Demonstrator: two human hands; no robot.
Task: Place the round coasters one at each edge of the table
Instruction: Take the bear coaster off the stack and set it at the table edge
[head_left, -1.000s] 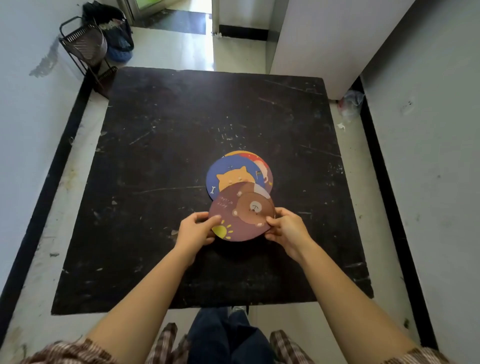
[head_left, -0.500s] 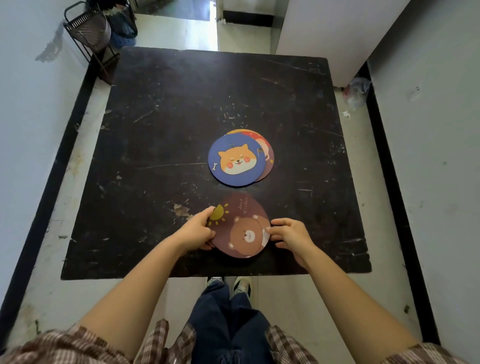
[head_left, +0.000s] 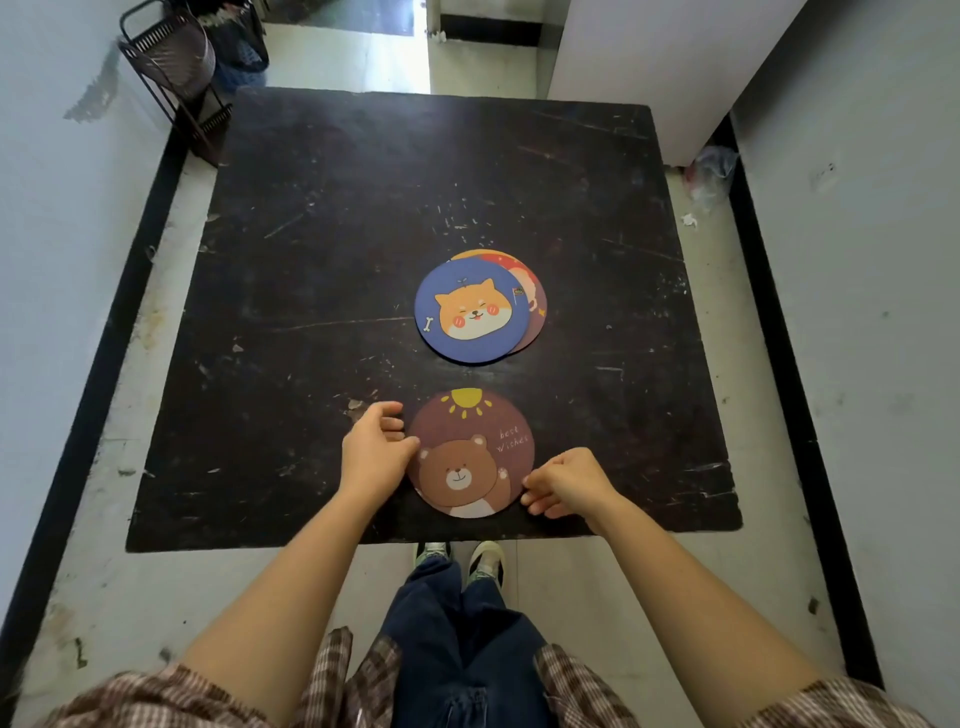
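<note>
Hands, the left hand (head_left: 375, 453) and right hand (head_left: 566, 482), with loosely curled fingers touching its rim, have drawn the brown bear coaster (head_left: 470, 453) from the central stack (head_left: 478, 310) to the table (head_left: 322, 270)'s near edge, leaving three edges unfilled.

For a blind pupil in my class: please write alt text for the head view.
Two hands, left and right, flank a brown bear coaster lying near the black table's near edge. A blue dog coaster tops a stack at the table's centre.
</note>
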